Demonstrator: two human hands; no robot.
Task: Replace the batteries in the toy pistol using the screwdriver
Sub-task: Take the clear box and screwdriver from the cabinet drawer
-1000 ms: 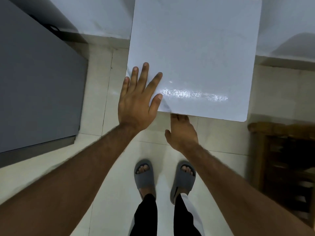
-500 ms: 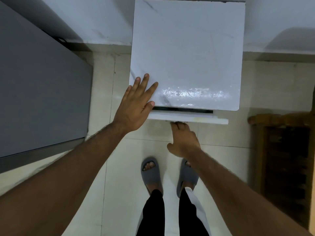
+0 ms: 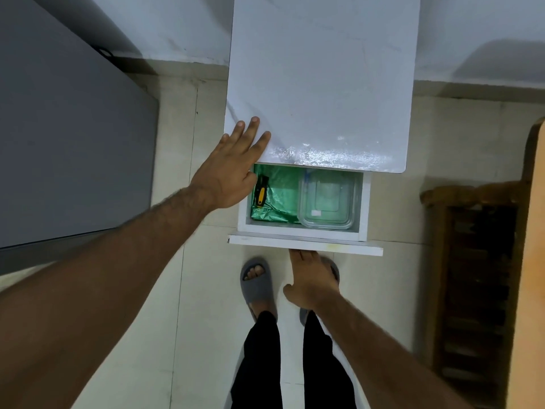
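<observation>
A white drawer (image 3: pixel 303 242) stands pulled out from under a white marble-look tabletop (image 3: pixel 321 84). Inside, on a green liner, a screwdriver (image 3: pixel 261 191) with a yellow and black handle lies at the left end. A clear plastic box (image 3: pixel 326 202) with a lid sits at the right end. My left hand (image 3: pixel 228 172) rests flat on the tabletop's near left corner, fingers spread, partly over the drawer's left side. My right hand (image 3: pixel 311 280) has its fingers hooked under the drawer's front panel. No toy pistol or batteries are in sight.
A grey cabinet surface (image 3: pixel 67 143) fills the left side. A dark wooden rack (image 3: pixel 477 290) stands at the right. My feet in grey slippers (image 3: pixel 256 283) stand on the pale tiled floor just in front of the drawer.
The drawer has slid out toward me, from shut to well open, showing the green liner, screwdriver and clear box. My right hand moved back with the front panel; my left stayed on the tabletop.
</observation>
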